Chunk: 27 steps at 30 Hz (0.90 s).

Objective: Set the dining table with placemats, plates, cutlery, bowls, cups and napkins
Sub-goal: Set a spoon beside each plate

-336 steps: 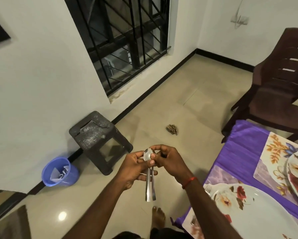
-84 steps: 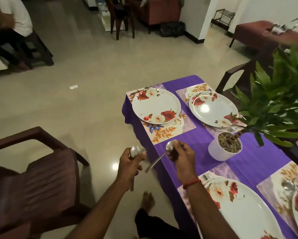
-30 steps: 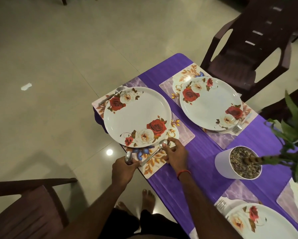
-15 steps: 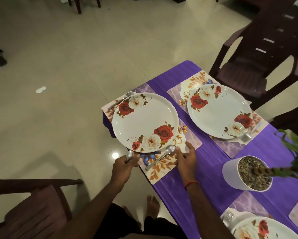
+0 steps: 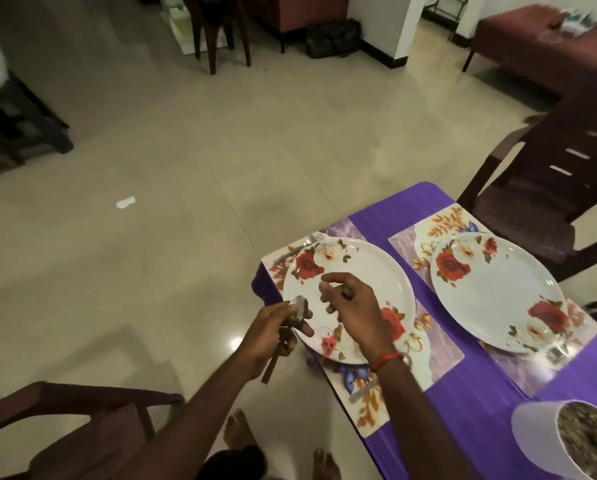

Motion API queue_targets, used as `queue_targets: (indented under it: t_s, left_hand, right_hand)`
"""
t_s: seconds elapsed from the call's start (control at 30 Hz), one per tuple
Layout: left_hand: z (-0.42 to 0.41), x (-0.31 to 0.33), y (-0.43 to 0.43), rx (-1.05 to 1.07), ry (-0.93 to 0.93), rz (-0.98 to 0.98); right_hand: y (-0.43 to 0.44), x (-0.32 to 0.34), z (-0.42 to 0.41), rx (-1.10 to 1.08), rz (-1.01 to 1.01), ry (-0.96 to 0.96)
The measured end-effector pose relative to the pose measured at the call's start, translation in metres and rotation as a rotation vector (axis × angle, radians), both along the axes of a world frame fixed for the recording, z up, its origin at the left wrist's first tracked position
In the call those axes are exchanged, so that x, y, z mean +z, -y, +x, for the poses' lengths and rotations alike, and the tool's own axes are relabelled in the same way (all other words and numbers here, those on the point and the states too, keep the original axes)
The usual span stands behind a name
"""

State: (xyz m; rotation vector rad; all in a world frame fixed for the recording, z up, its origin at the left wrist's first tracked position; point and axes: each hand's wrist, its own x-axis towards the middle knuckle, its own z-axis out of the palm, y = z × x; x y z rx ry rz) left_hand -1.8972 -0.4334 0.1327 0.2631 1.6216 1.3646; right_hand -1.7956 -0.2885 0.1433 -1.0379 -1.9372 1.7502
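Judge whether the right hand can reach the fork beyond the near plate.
Probably yes. The right hand hovers empty over the near plate, and the fork lies uncovered on the placemat at the plate's far rim, with nothing between.

The room is dim and warm-toned, lit from overhead. A small bright glare spot sits on the glossy floor tiles just beside the left hand, whose spoon gives a dull glint. The two plates glow softly. Motion blur smears the right edge, the far chair and the white pot. Wide-angle distortion bends the frame's edges.
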Motion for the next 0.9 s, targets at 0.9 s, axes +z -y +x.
queue_targets:
  t_s: [0.9]
  left_hand:
    - [-0.263, 0.009, 0.028, -0.052, -0.201, 0.076]
  right_hand:
    - [0.03, 0.014, -0.267, 0.077, -0.166, -0.014]
